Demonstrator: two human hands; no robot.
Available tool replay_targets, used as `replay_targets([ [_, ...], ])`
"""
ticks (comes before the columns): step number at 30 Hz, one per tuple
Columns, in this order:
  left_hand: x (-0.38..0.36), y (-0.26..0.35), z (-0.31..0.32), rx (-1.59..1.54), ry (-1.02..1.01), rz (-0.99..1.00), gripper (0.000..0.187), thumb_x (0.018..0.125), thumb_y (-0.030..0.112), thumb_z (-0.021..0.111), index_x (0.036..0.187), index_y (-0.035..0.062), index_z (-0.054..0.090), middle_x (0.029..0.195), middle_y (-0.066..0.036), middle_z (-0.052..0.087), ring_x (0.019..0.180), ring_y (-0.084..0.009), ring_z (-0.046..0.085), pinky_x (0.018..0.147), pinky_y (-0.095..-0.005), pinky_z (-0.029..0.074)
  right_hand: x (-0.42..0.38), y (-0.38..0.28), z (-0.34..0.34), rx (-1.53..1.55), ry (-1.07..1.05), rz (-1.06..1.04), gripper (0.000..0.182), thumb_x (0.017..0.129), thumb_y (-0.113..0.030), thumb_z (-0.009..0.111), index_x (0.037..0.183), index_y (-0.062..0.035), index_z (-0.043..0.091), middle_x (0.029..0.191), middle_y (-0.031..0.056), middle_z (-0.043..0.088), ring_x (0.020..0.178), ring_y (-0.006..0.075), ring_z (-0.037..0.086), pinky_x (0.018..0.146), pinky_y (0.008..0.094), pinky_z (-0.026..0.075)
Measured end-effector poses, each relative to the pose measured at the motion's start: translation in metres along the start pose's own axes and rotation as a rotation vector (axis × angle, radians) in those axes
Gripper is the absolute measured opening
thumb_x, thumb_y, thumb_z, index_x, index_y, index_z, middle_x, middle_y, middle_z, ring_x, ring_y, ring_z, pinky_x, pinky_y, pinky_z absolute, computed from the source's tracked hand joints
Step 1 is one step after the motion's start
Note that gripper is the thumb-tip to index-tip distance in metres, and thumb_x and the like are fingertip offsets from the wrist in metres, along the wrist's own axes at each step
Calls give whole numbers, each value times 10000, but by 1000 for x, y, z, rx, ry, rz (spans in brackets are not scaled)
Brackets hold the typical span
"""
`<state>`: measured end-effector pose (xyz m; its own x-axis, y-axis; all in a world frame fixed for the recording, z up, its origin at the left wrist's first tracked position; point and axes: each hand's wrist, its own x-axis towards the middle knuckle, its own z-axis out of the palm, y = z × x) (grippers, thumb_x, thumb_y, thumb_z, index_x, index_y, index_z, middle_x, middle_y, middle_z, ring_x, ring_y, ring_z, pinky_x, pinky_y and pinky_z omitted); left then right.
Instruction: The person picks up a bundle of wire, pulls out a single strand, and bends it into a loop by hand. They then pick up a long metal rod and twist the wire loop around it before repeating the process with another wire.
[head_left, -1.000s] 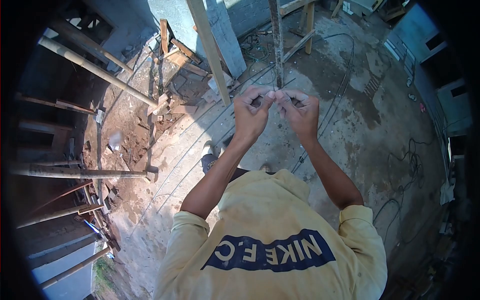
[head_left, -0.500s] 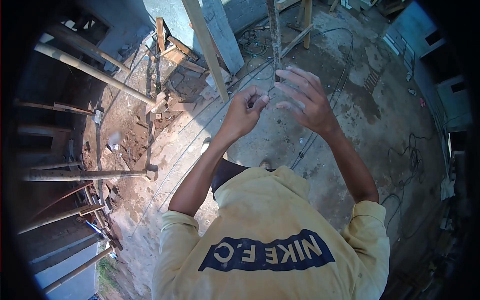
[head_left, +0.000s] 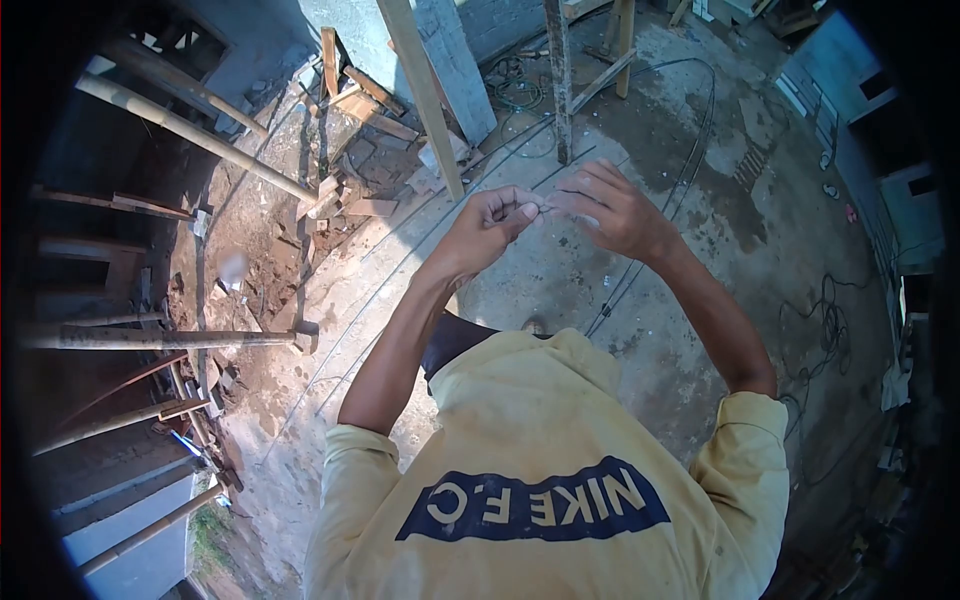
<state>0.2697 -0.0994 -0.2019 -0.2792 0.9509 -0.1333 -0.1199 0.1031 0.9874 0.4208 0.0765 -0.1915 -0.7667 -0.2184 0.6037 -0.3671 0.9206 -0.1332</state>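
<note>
Up in front of my chest, my left hand [head_left: 492,228] has its thumb and forefinger pinched on something small and dark that I cannot make out. Close beside it on the right is my right hand [head_left: 612,212], its fingers bent and their tips near the left thumb. What the right fingertips touch, if anything, is too small to tell. Below both hands is the yellow shirt [head_left: 540,410] with a dark lettered band.
Wooden posts [head_left: 425,100] and a dark upright post [head_left: 558,90] stand ahead. Bamboo poles [head_left: 200,130] slant in at the left over rubble and bricks. Thin rods lie on the concrete floor [head_left: 350,340]. A tangled cable [head_left: 828,325] lies at the right.
My right hand has come down and left, its spread fingers now bent in close to the left fingertips. My left hand has shifted slightly left and keeps its pinch.
</note>
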Motion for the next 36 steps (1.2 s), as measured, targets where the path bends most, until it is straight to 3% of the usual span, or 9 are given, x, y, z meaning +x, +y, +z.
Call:
replay_targets([
  [7,3,-10,15,446,280,189,118,937,135,669,950,19,657,790,7,605,701,-66,472,632,-257,402,3,-4,-2,9,101,87,278,713,22,728,979,-25,665,977,98,638,943,284,608,841,392,494],
  [9,5,-12,18,643,372,455,143,938,136,664,958,-6,664,768,-15,594,692,-92,474,618,-288,402,3,-3,-2,24,121,105,262,720,26,729,971,-21,670,964,101,645,920,287,617,824,388,504],
  [12,5,-15,13,664,354,498,170,942,148,659,996,-13,662,771,-24,598,712,-105,496,645,-281,418,1,-4,-5,131,138,202,208,763,19,721,964,-15,679,949,124,654,876,296,634,784,384,519],
  [17,-1,-10,3,304,269,356,189,954,167,649,991,-17,676,833,-26,625,760,-91,532,687,-272,440,-2,-10,-7,287,159,455,155,801,-4,729,947,27,687,876,139,669,753,273,645,675,344,509],
  [22,1,-13,1,186,286,315,194,966,183,644,983,-5,684,829,20,622,771,-63,520,689,-231,431,-4,-18,1,280,194,384,169,788,17,722,954,16,690,873,140,666,775,288,647,688,357,511],
  [28,6,-23,10,339,489,261,186,925,176,683,933,-10,695,712,-19,593,634,-73,457,577,-283,388,-9,-34,2,108,116,236,244,731,37,724,966,-1,674,921,125,660,869,304,644,771,393,519],
  [31,3,-19,18,504,559,330,130,886,116,696,902,-13,701,694,-93,580,586,-153,475,567,-333,381,-5,-39,-5,29,64,182,277,708,37,724,973,-11,657,941,117,644,907,303,632,797,403,515],
  [33,5,-24,17,679,543,557,87,843,52,693,900,-12,705,726,-144,582,642,-257,536,592,-357,402,-1,-42,-13,-2,28,164,285,705,36,722,975,-15,649,946,115,636,920,301,627,805,408,514],
  [36,-1,-22,15,838,458,648,94,816,3,678,904,-10,709,775,-160,608,723,-316,562,625,-379,421,6,-37,-16,-29,9,140,282,705,28,719,974,-19,648,939,110,621,930,296,617,814,405,512],
])
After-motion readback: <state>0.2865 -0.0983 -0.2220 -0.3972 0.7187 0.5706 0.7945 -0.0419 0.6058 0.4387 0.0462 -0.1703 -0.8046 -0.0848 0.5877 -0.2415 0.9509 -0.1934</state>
